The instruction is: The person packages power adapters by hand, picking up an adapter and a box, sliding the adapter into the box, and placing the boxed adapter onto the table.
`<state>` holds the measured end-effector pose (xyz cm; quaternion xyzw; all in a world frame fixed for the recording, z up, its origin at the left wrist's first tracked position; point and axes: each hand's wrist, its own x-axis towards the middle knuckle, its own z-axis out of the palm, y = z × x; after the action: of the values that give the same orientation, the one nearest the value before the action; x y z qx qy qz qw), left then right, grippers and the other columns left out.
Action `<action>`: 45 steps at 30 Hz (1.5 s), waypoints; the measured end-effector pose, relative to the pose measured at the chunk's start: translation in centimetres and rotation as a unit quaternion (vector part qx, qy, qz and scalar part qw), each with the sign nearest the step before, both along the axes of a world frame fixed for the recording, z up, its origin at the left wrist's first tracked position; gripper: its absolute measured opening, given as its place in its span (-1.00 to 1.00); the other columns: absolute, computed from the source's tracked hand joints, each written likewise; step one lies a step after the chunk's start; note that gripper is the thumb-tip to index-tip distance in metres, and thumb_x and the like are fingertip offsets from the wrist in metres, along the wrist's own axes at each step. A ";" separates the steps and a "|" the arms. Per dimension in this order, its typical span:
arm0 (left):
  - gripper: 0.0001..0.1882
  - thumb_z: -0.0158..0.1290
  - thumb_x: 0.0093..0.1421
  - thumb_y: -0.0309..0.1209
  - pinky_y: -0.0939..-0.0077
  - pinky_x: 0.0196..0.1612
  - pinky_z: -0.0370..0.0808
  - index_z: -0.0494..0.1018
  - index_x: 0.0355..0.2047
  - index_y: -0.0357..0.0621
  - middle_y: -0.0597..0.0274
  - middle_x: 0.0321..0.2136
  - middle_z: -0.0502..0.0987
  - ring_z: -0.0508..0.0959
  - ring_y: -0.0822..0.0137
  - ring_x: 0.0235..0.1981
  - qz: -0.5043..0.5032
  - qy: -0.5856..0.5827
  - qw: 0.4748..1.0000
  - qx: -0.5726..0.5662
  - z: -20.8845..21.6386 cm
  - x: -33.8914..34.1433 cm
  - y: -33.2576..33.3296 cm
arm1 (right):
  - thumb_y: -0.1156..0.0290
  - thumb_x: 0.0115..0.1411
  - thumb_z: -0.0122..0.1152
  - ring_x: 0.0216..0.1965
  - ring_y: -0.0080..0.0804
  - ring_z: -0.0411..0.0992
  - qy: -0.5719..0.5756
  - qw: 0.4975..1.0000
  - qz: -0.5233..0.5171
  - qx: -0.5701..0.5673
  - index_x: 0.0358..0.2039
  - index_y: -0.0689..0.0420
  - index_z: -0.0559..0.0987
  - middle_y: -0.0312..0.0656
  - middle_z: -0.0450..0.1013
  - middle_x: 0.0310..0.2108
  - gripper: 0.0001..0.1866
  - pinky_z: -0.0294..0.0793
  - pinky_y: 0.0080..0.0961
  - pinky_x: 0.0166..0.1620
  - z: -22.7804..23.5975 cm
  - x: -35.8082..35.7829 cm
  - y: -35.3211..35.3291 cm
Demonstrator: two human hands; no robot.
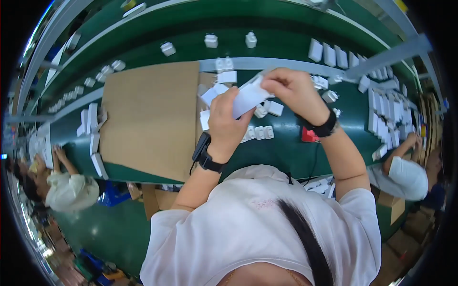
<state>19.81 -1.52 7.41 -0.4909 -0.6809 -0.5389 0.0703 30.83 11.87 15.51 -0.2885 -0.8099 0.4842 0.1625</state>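
Note:
A small white box (249,98) is held tilted above the green table, its far end pointing up and right. My left hand (224,121) grips its near end, thumb on one side and fingers on the other. At the far end my right hand (287,89) pinches the box's end, where a flap seems to stand up; the fingertips partly hide it. Below the hands a row of white plug chargers (259,133) lies on the table. Another white box (275,108) and a charger (261,111) lie just beyond that row.
A large brown cardboard sheet (150,114) covers the table on the left. Stacked white boxes (386,112) stand at the right. Spaced chargers (211,41) sit on the green belt beyond a metal rail. A red object (310,134) lies near my right forearm. Co-workers (71,190) sit at both sides.

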 end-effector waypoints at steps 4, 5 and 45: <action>-0.43 0.30 -0.11 -0.44 0.33 -0.06 0.34 0.27 -0.12 -0.25 0.04 -0.15 0.34 0.37 0.16 -0.11 0.041 -0.220 0.973 -0.056 -1.6 0.8 -0.7 | 0.38 -0.02 0.26 -0.04 -0.08 0.28 0.123 0.938 -0.012 0.324 -0.29 0.14 0.58 0.00 0.35 0.00 -0.75 0.26 -0.31 0.00 -1.8 0.5 0.0; -0.36 0.30 -0.11 -0.47 0.35 -0.04 0.33 0.19 -0.07 -0.25 0.06 -0.10 0.25 0.35 0.21 -0.11 0.042 -0.228 0.973 -0.005 -2.4 0.7 -0.4 | 0.32 -0.02 0.28 -0.01 -0.07 0.27 0.136 0.959 -0.047 0.246 -0.21 0.12 0.55 -0.02 0.32 0.04 -0.67 0.20 -0.29 0.06 -1.4 0.8 -0.3; -0.88 -0.07 0.15 -0.53 0.50 -0.25 0.43 0.36 -0.32 -0.31 0.12 -0.39 0.46 0.47 0.34 -0.38 0.420 0.416 0.803 0.078 17.1 -18.5 -10.4 | 0.25 -0.11 0.27 -0.31 -0.12 0.48 -0.155 0.967 -0.098 0.178 -0.31 0.24 0.52 0.02 0.50 -0.37 -0.61 0.45 -0.31 -0.24 -23.8 -7.9 27.2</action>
<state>1.35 -11.95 24.52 -0.3267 -0.6817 -0.2515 0.6044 22.92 39.06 -8.27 -0.4039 -0.8662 0.2639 0.1305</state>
